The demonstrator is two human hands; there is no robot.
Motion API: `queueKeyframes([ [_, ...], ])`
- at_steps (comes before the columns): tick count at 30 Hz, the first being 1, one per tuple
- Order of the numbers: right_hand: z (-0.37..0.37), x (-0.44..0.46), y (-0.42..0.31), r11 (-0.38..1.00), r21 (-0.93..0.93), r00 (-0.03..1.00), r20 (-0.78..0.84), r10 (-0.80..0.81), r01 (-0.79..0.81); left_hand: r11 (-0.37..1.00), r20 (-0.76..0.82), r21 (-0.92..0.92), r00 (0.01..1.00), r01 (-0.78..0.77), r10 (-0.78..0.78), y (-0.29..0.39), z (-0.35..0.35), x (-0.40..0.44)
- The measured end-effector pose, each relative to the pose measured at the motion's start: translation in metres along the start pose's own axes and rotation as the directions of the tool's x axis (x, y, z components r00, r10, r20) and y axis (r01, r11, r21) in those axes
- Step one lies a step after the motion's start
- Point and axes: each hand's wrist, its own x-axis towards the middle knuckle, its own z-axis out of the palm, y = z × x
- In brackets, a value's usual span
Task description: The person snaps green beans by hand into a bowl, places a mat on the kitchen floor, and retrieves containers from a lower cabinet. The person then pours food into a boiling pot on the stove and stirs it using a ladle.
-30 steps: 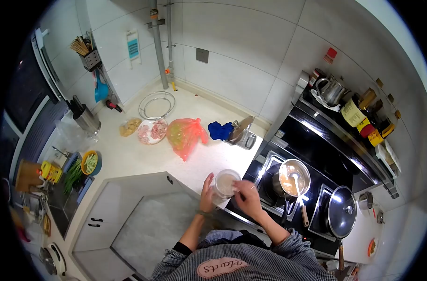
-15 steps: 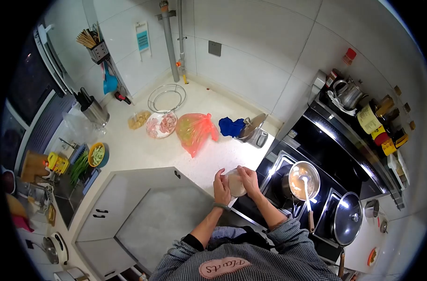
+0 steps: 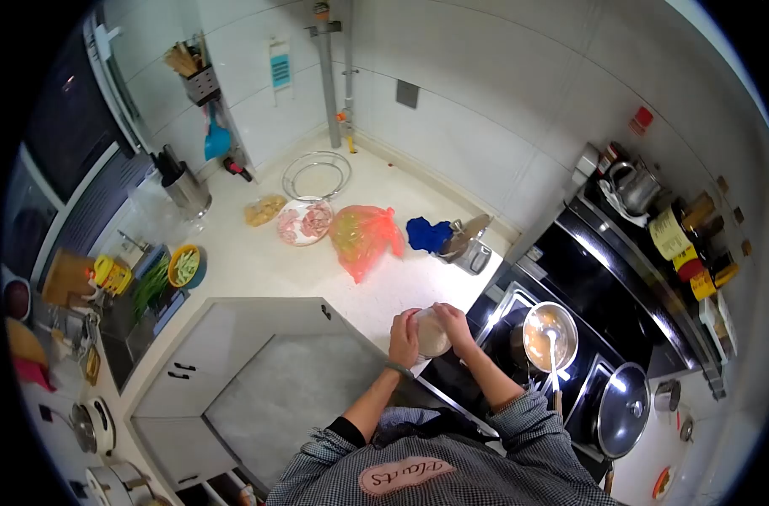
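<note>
A small rounded, pale, semi-clear container is held between my two hands over the counter's front edge, beside the hob. My left hand is closed around its left side. My right hand grips it from the upper right, fingers near its top. The pale contents cannot be made out. Just right of my hands, a steel pot stands on the hob with brownish liquid in it and a ladle resting inside.
A lidded dark pan sits on the near burner. On the counter lie a red plastic bag, a plate of sliced meat, a blue cloth and a wire rack. A bowl of cut greens stands left.
The view has shifted slightly, so the counter things appear farther right. My hands still hold the container, which is now tipped a little differently, with my fingers nearer its top.
</note>
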Motion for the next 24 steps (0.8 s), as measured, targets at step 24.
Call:
queueKeyframes([
  [24, 0.015, -0.034, -0.064, 0.501, -0.649, 0.791, 0.278, -0.545, 0.573, 0.618, -0.125, -0.109, 0.606, 0.779, -0.786, -0.196, -0.173, -0.324],
])
